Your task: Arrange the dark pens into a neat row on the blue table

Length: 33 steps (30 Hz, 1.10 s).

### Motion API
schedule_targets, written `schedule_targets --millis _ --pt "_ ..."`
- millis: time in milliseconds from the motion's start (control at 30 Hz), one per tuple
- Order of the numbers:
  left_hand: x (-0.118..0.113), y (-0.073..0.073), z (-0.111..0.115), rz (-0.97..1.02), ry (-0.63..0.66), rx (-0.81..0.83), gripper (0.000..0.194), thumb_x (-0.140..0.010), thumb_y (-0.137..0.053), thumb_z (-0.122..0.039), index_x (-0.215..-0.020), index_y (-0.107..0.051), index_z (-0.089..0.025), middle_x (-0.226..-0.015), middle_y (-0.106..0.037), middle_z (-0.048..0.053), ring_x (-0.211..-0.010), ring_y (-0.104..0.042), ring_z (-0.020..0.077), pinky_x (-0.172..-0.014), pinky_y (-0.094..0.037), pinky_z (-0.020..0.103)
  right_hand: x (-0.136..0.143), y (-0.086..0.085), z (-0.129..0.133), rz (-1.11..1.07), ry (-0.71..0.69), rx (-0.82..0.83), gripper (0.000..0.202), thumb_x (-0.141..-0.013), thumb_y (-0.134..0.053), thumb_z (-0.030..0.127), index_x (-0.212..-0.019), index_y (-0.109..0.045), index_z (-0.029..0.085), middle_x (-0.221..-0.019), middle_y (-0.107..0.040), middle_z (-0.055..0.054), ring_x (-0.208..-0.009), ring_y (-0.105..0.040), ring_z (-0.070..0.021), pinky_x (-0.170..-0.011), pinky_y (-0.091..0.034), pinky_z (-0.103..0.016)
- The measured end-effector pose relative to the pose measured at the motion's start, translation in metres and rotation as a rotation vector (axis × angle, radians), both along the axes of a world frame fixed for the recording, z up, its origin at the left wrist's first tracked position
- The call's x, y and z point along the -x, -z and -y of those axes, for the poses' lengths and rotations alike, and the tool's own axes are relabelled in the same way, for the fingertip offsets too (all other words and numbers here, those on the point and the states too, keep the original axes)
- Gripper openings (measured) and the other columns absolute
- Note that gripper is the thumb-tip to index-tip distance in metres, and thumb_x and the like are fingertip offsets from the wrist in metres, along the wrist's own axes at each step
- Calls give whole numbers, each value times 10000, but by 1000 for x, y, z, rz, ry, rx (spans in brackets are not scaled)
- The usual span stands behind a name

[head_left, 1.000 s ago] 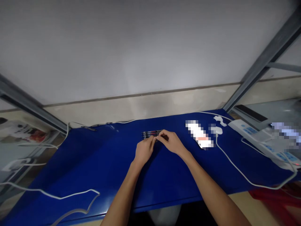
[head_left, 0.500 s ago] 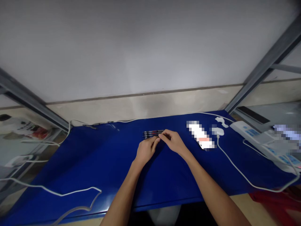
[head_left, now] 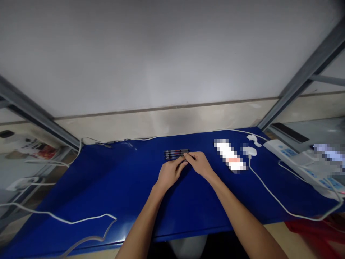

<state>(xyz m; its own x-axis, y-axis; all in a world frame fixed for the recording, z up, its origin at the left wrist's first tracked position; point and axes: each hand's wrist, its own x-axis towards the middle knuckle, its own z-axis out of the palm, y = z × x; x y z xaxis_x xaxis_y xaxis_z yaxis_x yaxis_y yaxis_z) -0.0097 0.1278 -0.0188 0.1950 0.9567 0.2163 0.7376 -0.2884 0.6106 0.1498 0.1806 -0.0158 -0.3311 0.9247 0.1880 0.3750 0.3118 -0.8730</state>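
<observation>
So, head view: right hand (head_left: pixel 199 163) fingertips pinched on the right end of the pens (head_left: pixel 175 154), a dark row lying mid blue table (head_left: pixel 107 187); left hand (head_left: pixel 169 173) fingers loosely curled, tips touching the row's near edge. White cable (head_left: pixel 269 196) and power strip (head_left: pixel 299 163) well right

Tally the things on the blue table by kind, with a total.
Pens, lying side by side at the hands: 3, as far as the blur allows
White cables: 2
White adapters: 2
White power strip: 1
Pixelated white object: 1
Total: 9
</observation>
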Motion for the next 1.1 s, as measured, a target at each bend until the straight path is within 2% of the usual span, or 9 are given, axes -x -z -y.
schedule_targets --millis 133,267,333,433,500,633,767,933,1100 --pt "-1 2 -3 130 -12 2 330 -980 -385 -427 -1131 -619 -248 -816 -697 22 -625 -617 147 -593 -375 233 1 -2 1 -101 3 54 452 -890 -524 480 -557 -488 177 -522 -410 30 -507 -384 -106 -495 -256 -256" --pt "0 2 -7 534 -98 35 292 -983 -364 -448 -1047 -525 -213 -631 -597 -32 -506 -527 111 -529 -369 213 6 -2 7 -191 -105 89 323 -890 -555 464 -734 -587 183 -648 -563 6 -575 -493 -118 -547 -356 -248" --pt "1 2 -9 777 -117 16 242 -980 -383 -444 -1065 -436 -223 -734 -646 -19 -569 -571 108 -581 -425 218 10 -1 10 -208 -165 104 238 -870 -602 434 -884 -617 197 -754 -626 -11 -642 -550 -129 -578 -394 -250" --pt "1 2 -12 1010 -124 -11 222 -965 -443 -424 -1049 -359 -237 -960 -700 40 -774 -651 125 -736 -483 263 12 0 11 -314 -247 212 343 -870 -611 402 -1166 -566 234 -811 -654 -18 -681 -596 -147 -581 -433 -262" --pt "2 1 -14 1094 -121 3 239 -950 -480 -421 -1044 -362 -235 -1029 -705 70 -850 -667 145 -778 -495 293 10 1 8 -412 -230 270 343 -871 -608 395 -1168 -580 226 -735 -640 -7 -633 -587 -146 -562 -435 -269" --pt "4 -1 -15 1065 -174 43 277 -856 -629 -414 -970 -531 -181 -1080 -704 111 -907 -676 190 -724 -499 272 2 -2 -2 -660 -12 282 222 -822 -678 394 -903 -677 188 -614 -582 6 -571 -526 -127 -554 -403 -272" --pt "0 3 -14 925 -136 177 256 -788 -700 -394 -830 -672 -143 -894 -735 86 -754 -662 157 -663 -472 242 0 -6 -8 -942 127 364 284 -807 -683 470 -823 -668 187 -618 -514 11 -575 -475 -117 -548 -380 -265" --pt "-16 13 -10 852 -17 291 253 -739 -746 -373 -773 -661 -136 -692 -704 32 -640 -630 132 -666 -470 249 5 -11 -3 -1074 1 499 534 -837 -462 706 -626 -432 216 -657 -461 -12 -599 -466 -152 -569 -424 -309" --pt "-22 14 -8 762 10 282 309 -802 -671 -443 -790 -658 -135 -714 -707 43 -651 -628 137 -661 -476 251 -2 -13 0 -1105 -74 535 550 -879 -330 699 -594 -290 231 -521 -204 60 -447 -218 -119 -450 -304 -287"
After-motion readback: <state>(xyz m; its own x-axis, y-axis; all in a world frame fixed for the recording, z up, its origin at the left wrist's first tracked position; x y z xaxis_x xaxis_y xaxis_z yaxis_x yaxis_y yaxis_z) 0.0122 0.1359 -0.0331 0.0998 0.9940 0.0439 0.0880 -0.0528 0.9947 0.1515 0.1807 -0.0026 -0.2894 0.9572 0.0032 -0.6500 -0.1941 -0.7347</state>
